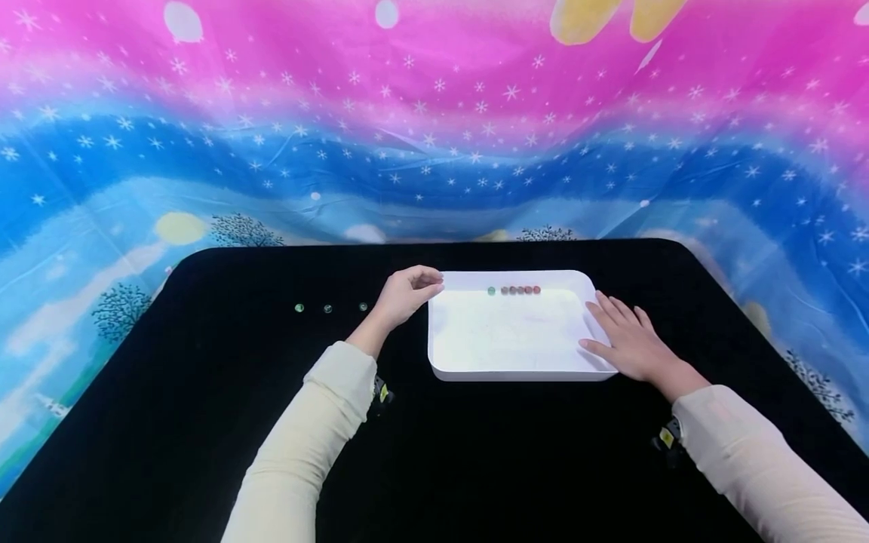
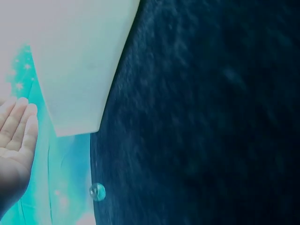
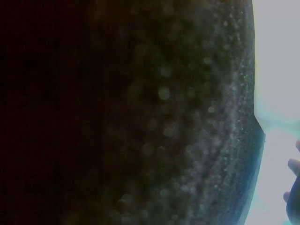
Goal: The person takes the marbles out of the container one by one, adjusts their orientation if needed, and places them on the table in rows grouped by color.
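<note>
A white rectangular tray [image 1: 509,375] lies on the black table. Along its far side, a green marble [image 1: 492,290] sits just left of a row of several reddish-brown marbles [image 1: 520,290]. My left hand [image 1: 403,294] is at the tray's far left corner, fingertips and thumb close to the rim; in the left wrist view its fingers extend loosely, with nothing visible in them. My right hand [image 1: 627,339] rests on the tray's right rim, fingers spread and straight. In the right wrist view only small dark parts of the right hand [image 3: 294,201] show.
Left of the tray, three small greenish marbles lie spaced out on the cloth: a left one [image 1: 299,308], a middle one [image 1: 328,308] and a right one [image 1: 363,307]. A colourful printed curtain [image 1: 434,128] hangs behind the black table [image 1: 516,460].
</note>
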`<move>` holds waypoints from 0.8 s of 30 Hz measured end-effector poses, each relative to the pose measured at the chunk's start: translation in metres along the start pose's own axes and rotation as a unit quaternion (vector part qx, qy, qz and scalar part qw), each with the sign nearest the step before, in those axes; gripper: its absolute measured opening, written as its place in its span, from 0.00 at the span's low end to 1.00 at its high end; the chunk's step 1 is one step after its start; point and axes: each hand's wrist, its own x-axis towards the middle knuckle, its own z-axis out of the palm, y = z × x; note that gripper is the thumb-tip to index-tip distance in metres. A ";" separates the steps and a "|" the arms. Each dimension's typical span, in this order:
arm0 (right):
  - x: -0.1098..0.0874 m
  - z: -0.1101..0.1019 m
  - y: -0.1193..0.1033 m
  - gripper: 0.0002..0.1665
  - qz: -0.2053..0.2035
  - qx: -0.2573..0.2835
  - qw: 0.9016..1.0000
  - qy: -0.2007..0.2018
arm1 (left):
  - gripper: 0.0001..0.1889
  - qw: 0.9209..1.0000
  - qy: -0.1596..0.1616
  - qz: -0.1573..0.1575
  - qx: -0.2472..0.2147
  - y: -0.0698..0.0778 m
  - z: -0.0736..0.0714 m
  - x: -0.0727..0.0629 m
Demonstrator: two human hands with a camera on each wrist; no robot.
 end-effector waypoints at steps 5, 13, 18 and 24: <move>0.001 0.001 0.001 0.48 0.000 -0.003 1.000 0.002 | 0.13 1.000 -0.011 0.000 -0.009 0.004 0.008 0.005; 0.001 0.002 0.001 0.48 0.003 0.000 1.000 0.002 | 0.15 0.999 -0.033 -0.003 -0.026 0.009 0.019 0.014; 0.001 0.002 0.002 0.48 0.004 0.003 1.000 0.002 | 0.15 0.999 -0.043 -0.009 -0.031 0.012 0.024 0.018; 0.001 0.001 0.002 0.47 0.004 0.001 1.000 0.006 | 0.16 0.998 -0.056 -0.017 -0.037 0.011 0.032 0.023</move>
